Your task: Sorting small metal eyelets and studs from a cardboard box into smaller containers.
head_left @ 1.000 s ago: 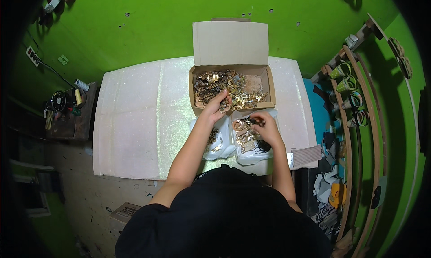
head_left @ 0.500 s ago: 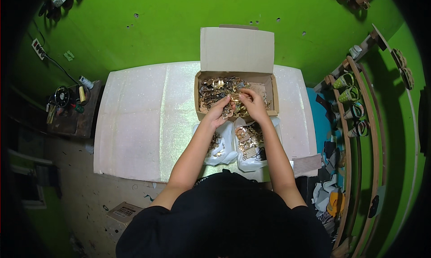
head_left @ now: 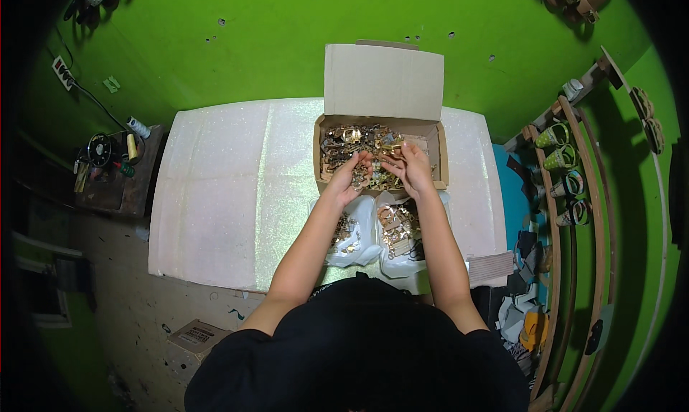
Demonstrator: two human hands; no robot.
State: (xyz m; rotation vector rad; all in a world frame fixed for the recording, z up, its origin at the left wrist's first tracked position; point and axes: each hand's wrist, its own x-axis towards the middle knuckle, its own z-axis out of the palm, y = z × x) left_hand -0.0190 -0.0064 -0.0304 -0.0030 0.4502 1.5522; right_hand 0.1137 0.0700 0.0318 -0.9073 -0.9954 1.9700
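Note:
My left hand (head_left: pixel 349 178) is cupped over an open cardboard box (head_left: pixel 445 169), its fingers curled round small metal buckles. To its right, my right hand (head_left: pixel 415 169) pinches a gold-coloured buckle (head_left: pixel 392 148) between thumb and fingers. Beneath both hands, the box holds a heap of gold and dark metal buckles (head_left: pixel 352 136); the hands hide part of the heap. Between my forearms lie a white plastic bag (head_left: pixel 365 248) with small metal pieces and, at its right, a second white plastic bag (head_left: pixel 395 270) filled with gold-coloured pieces.
The box's lid (head_left: pixel 384 80) stands up at the back. A pale shimmering sheet covers the table (head_left: pixel 208 197). At the right is a wooden rack (head_left: pixel 567 146) with sandals, above scraps. A dark side table (head_left: pixel 115 186) with thread spools stands at the left.
My hands have moved apart. The right hand has shifted slightly right with the gold-coloured buckle, while the left stays over the box's near left part.

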